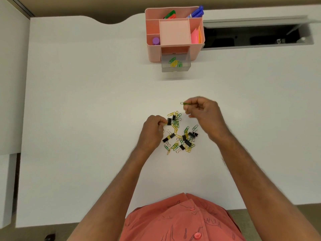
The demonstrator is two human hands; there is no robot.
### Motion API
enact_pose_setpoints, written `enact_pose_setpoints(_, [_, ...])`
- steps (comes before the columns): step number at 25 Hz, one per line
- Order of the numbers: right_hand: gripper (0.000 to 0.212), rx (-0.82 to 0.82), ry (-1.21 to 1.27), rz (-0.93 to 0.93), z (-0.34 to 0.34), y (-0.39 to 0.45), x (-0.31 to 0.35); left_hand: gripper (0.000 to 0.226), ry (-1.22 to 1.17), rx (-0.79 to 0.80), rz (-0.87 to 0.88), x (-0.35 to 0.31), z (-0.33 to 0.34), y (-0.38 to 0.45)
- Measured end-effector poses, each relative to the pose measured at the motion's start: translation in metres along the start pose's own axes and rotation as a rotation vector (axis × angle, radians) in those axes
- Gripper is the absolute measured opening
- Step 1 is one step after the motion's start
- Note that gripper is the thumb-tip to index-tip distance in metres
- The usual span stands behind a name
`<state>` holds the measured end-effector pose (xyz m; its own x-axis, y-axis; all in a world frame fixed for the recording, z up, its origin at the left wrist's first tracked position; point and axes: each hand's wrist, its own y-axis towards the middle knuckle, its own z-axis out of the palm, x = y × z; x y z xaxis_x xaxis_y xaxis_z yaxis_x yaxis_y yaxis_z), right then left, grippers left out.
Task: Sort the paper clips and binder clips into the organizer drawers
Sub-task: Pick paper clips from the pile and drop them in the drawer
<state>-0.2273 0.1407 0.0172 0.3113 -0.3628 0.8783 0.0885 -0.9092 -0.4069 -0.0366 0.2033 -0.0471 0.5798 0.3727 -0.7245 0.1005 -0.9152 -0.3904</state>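
A mixed pile (180, 134) of yellow and green paper clips and black binder clips lies on the white table in front of me. My right hand (204, 113) is raised just above the pile's far right side, pinching a green paper clip (184, 103). My left hand (152, 131) rests at the pile's left edge, its fingertips closed on a yellow paper clip beside a black binder clip (169, 121). At the back stands a pink organizer (154, 49). Its clear drawer (175, 68) is pulled out and holds several green and yellow paper clips.
The organizer's top compartments hold markers (197, 13), pink and orange sticky notes (195, 36) and a purple-capped item (156, 41). An open cable hatch (257, 34) gapes in the table to the organizer's right. The table's left edge is near x 150.
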Motion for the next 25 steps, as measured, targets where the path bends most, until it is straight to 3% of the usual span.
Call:
enact_pose_setpoints(3, [0.012,-0.108,-0.063,-0.174,-0.009,0.038,0.037,0.021,-0.082,-0.045,-0.027,-0.009,-0.01,0.004])
enact_pose_setpoints(6, [0.012,-0.213,-0.356,-0.325,-0.008,0.082,0.066,0.019,-0.158,-0.14,0.028,-0.036,-0.031,0.015])
enact_pose_setpoints(10, [0.015,-0.201,-0.767,-0.394,0.004,0.134,0.073,0.011,-0.176,-0.271,0.159,-0.078,-0.062,0.057])
enact_pose_setpoints(13, [0.02,-0.17,-0.915,-0.389,0.012,0.15,0.07,0.008,-0.073,-0.35,0.236,-0.102,-0.074,0.095])
enact_pose_setpoints(20, [0.023,-0.33,-0.659,-0.479,-0.001,0.13,0.056,0.017,0.418,-0.289,0.279,-0.126,-0.067,0.162])
enact_pose_setpoints(25, [0.019,-0.418,-0.434,-0.438,-0.009,0.074,0.021,0.015,0.279,-0.306,0.376,-0.109,-0.058,0.142])
